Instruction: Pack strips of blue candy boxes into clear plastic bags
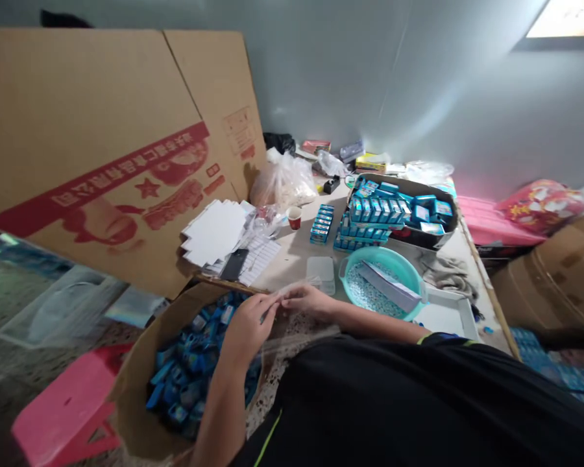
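Note:
My left hand (251, 322) and my right hand (307, 301) meet at the table's near edge, above the rim of an open carton (141, 383). Fingertips of both hands pinch a piece of thin clear plastic film (299, 338), which hangs down towards my lap; whether it is a bag or a sheet I cannot tell. Below my left hand, the carton holds a heap of small blue boxes (187, 366). A clear plastic container (320, 272) sits just beyond my right hand. To its right stands a turquoise basin (409, 259) of small pale pieces, with a white folded card strip (389, 285) lying in it.
Small blue boxes (322, 224) stand in rows beside a filled black tray (431, 241). White card sheets (217, 230), a paper cup (294, 218) and a plastic bag (285, 181) lie farther back. A large cardboard flap (102, 97) rises at left, above a pink stool (68, 408).

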Demonstrator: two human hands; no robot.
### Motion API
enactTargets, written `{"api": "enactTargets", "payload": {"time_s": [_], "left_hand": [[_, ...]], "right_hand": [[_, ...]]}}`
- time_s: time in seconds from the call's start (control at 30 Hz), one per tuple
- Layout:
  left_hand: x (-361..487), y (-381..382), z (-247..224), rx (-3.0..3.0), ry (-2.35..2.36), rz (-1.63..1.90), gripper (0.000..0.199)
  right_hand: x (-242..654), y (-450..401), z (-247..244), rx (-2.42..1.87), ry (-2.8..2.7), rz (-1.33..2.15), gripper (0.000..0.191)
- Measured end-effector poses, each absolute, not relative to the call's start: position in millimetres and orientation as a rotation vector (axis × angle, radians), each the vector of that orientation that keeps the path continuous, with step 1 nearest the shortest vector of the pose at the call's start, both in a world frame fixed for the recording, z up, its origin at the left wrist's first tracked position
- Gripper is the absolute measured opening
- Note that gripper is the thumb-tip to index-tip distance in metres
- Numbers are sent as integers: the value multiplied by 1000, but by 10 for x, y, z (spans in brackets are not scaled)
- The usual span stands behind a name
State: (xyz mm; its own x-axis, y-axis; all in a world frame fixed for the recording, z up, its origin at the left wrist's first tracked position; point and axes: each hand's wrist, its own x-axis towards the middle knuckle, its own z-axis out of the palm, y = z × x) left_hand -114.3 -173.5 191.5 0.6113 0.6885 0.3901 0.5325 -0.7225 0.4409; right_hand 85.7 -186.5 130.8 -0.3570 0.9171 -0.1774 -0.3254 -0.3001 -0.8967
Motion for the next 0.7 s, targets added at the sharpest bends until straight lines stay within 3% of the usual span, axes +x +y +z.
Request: {"api": "enactTargets", "payload": {"time_s": [0.27,0.53,0.7], "left_hand": [[-941,-1542,1919,2583,850,927,24],[-1097,-1508,2014,2517,1038,1000,24],[-1020,-1527,2184,2529,1165,1006,22]], "right_hand": [[1605,-1978,1519,-1068,-952,1779,48],[3662,-1884,1514,-1440,-284,832,26],[4783,-1701,1453,-1577,-37,836,31]]}}
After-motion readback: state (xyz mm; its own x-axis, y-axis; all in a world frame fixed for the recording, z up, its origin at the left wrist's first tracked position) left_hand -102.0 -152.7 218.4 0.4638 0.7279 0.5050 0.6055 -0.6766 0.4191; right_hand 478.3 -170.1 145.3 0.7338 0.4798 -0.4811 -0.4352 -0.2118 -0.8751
